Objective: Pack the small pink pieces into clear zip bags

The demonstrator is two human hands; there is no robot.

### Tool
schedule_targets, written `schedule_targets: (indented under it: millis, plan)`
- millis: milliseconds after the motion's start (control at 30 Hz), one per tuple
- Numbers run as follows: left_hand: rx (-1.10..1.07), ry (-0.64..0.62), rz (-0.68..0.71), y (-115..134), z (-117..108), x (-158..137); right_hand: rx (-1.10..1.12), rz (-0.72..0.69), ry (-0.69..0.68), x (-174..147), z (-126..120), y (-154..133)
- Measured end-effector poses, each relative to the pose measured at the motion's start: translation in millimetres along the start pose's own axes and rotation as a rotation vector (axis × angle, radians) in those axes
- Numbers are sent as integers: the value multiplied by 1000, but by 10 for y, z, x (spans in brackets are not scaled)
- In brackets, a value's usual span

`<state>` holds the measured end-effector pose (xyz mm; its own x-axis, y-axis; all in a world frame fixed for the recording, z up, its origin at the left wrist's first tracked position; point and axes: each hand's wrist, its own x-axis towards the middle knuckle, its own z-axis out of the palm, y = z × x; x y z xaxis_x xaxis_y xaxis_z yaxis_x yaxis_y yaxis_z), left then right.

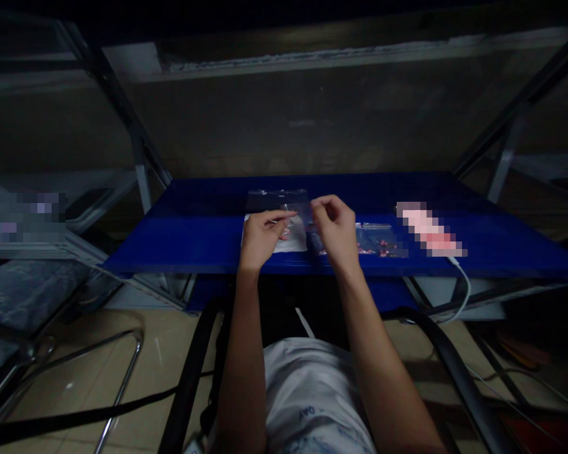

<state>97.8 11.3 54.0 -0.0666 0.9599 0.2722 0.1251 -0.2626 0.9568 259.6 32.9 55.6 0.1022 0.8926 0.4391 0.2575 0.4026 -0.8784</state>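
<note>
My left hand (261, 239) is above a white sheet (292, 243), its index finger reaching right and its thumb close beneath in a pinch. Something small and shiny shows by those fingertips, too small to name. A clear plastic bag (275, 200) lies flat behind that hand, overlapping the sheet. To the right, my right hand (336, 226) is raised with thumb and index finger closed together; whatever they hold is too small to make out. Beside its wrist lie clear zip bags (376, 234) with small pink pieces in them, partly hidden by the hand.
The blue tabletop (194, 221) is held in a metal frame (144, 183). At its right lies a blurred pink object (428, 230) with a white cable (466, 284) hanging over the front edge. Black chair armrests (194, 372) flank my arms.
</note>
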Motion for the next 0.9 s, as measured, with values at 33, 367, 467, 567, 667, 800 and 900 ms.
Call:
schedule_targets:
  millis: [33,367,467,567,667,800,900]
  plan:
    - [-49,0,-22,-7,-17,1,1,28,83,26,-12,59]
    - [-154,-36,-128,-114,-106,28,576,488,-403,69,-160,330]
    - [-180,-69,-146,-132,-133,15,581,481,-376,68,-160,361]
    - [-193,-91,-153,-147,-160,2,590,489,-355,70,-152,390]
    - [-186,-99,-162,-174,-179,7,585,492,-346,68,-145,412]
    - [-157,-108,-196,-213,-200,32,594,526,-353,66,-143,419]
    - [-145,-135,-181,-232,-220,38,607,552,-377,63,-139,408]
